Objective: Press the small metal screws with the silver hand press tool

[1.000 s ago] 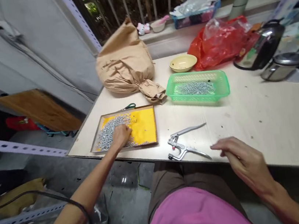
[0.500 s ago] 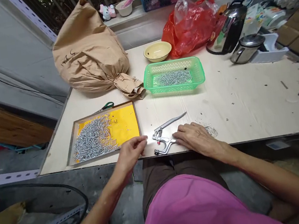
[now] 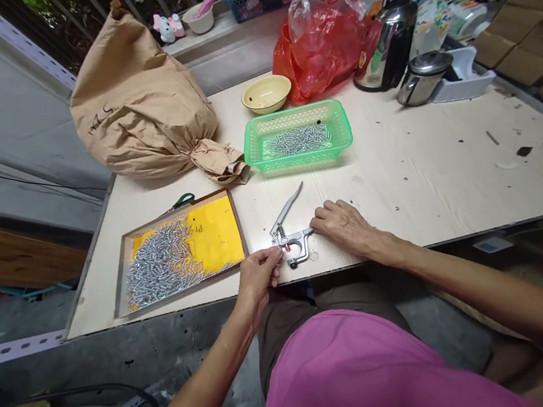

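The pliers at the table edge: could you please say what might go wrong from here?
The pliers, under the right hand, lie at the table's edge and could slip off. Fingertips of the left hand sit at the tool's head, so a squeeze might pinch them. The tray of metal pieces, near the edge, could be knocked.

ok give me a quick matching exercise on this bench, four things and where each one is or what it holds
Things:
1. green basket
2. scissors
3. pliers
4. yellow bowl

Places or states:
a. at the table's near edge, between the left hand and the right hand
b. next to the red bag
c. holds a heap of small metal pieces
d. at the far edge of the yellow-lined tray

Pairs: 1-c, 2-d, 3-a, 4-b
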`<state>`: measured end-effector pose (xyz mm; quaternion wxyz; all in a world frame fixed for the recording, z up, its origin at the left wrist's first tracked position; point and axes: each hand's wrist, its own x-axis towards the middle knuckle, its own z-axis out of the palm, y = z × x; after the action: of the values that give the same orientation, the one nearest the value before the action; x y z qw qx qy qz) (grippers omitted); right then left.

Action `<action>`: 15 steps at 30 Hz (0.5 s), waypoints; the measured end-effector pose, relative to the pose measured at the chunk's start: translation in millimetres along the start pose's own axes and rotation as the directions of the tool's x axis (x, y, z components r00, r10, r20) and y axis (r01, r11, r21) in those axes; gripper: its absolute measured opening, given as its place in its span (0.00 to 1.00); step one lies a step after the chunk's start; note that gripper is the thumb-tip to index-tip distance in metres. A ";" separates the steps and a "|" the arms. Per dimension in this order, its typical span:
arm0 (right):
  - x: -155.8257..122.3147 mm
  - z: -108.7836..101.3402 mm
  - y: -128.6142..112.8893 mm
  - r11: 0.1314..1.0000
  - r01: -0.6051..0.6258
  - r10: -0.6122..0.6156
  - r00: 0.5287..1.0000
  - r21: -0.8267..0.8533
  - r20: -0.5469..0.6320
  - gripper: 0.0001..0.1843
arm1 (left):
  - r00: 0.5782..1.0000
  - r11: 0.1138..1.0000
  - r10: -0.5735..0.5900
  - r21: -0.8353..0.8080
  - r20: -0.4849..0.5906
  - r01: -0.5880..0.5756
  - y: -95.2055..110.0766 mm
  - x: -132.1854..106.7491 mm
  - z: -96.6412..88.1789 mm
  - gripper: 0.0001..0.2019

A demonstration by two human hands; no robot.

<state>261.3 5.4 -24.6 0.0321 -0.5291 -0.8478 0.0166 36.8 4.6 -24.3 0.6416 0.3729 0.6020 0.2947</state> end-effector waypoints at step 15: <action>-9.8 7.3 -7.6 0.998 -0.070 0.070 0.998 -0.007 -0.004 0.08 | 0.998 0.965 -0.051 0.258 0.044 0.038 3.4 8.1 8.7 0.20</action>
<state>258.2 -6.6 -31.7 0.0311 -0.5586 -0.8287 0.0137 46.5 12.1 -25.9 0.6092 0.4466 0.6270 0.1903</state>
